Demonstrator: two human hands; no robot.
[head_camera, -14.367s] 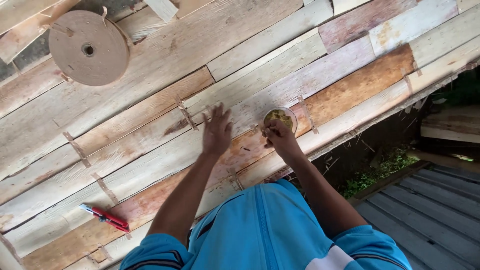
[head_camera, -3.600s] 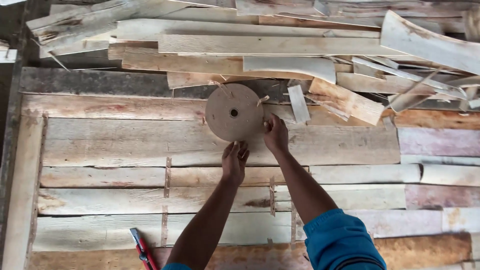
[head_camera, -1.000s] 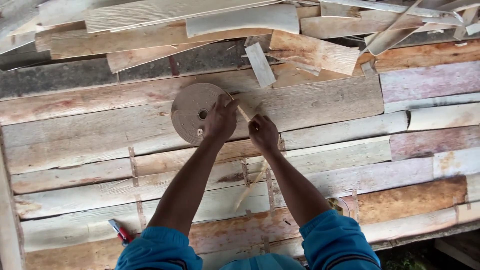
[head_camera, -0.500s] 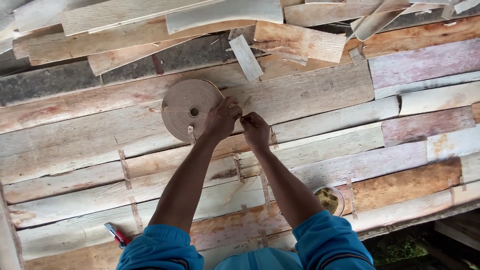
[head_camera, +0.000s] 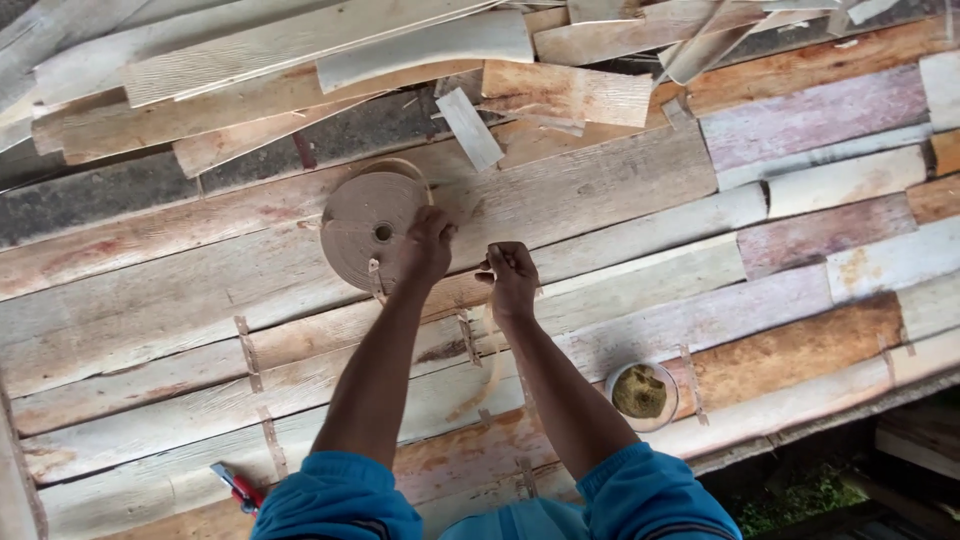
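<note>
A big flat roll of tan paper tape lies on a sheet of joined wood veneer strips. My left hand rests on the roll's right edge, fingers closed on the tape end. My right hand is just to the right, pinching a strip of tape that hangs down in a curve below it. Short pieces of tape cross several seams between the strips.
A small round bowl of brownish paste sits at the lower right near the sheet's edge. A red-handled tool lies at the lower left. Loose veneer offcuts are piled along the far side. The platform edge drops off at the lower right.
The view shifted slightly, so the roll and bowl sit lower and more to the right. My hands have drawn apart a little, with a tape strip now hanging from the right hand.
</note>
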